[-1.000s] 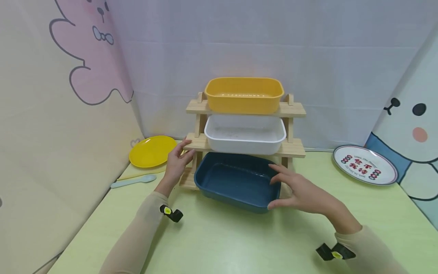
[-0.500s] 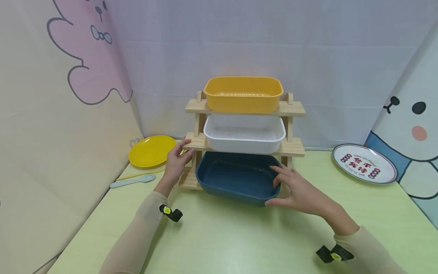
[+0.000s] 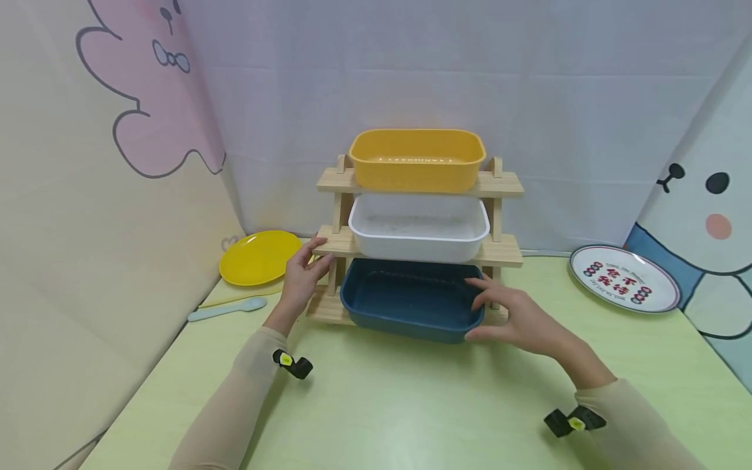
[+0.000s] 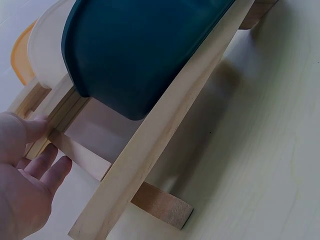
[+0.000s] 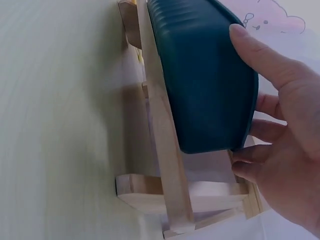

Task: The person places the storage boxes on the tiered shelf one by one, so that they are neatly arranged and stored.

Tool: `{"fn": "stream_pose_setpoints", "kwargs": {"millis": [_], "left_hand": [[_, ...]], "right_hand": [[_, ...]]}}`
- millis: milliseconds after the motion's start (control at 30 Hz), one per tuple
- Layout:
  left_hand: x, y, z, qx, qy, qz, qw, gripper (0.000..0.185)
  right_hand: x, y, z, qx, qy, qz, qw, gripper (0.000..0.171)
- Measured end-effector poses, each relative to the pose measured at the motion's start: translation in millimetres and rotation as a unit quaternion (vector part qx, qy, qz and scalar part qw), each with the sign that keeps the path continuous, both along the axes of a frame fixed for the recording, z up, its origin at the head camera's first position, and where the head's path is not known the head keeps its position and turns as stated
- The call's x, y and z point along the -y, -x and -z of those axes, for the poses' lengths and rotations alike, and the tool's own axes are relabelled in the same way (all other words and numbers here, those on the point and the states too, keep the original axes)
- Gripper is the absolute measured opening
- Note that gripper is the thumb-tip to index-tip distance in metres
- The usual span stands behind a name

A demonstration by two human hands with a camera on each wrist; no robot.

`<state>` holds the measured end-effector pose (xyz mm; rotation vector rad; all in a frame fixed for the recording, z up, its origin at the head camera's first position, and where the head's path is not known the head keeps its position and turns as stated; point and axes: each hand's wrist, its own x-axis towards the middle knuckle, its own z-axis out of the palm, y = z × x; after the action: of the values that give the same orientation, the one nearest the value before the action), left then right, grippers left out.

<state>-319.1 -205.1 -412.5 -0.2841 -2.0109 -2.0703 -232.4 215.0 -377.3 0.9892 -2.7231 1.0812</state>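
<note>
Wooden rack (image 3: 506, 251) steadied by left hand (image 3: 304, 277); right hand (image 3: 517, 320) grips blue tub (image 3: 411, 301), seating it on lowest tier.

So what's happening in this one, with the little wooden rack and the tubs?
A person is working at a three-tier wooden rack on a green table. The right hand grips the right end of the dark blue tub, which sits on the bottom tier. The left hand holds the rack's left side at the middle shelf. A white tub sits on the middle tier and a yellow tub on top.
</note>
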Motion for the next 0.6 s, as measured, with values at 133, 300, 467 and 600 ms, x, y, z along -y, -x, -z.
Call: {"fn": "stream_pose_setpoints", "kwargs": {"millis": [133, 300, 467, 600], "left_hand": [[0, -0.4, -0.1, 0.006, 0.003, 0.002, 1.0000, 0.043], [0, -0.8, -1.1, 0.011, 0.003, 0.001, 0.9999, 0.044], [0, -0.4, -2.4, 0.012, 0.004, 0.002, 0.9999, 0.044], [0, -0.8, -2.3, 0.011, 0.003, 0.003, 0.9999, 0.044]], "right_hand": [[-2, 2.7, 4.0, -0.023, 0.007, -0.005, 1.000, 0.027], [3, -0.1, 4.3, -0.062, -0.003, -0.008, 0.998, 0.022], [7, -2.2, 4.2, -0.072, -0.002, 0.004, 0.997, 0.016], [8, -3.9, 3.5, -0.068, -0.009, 0.008, 0.998, 0.016]]}}
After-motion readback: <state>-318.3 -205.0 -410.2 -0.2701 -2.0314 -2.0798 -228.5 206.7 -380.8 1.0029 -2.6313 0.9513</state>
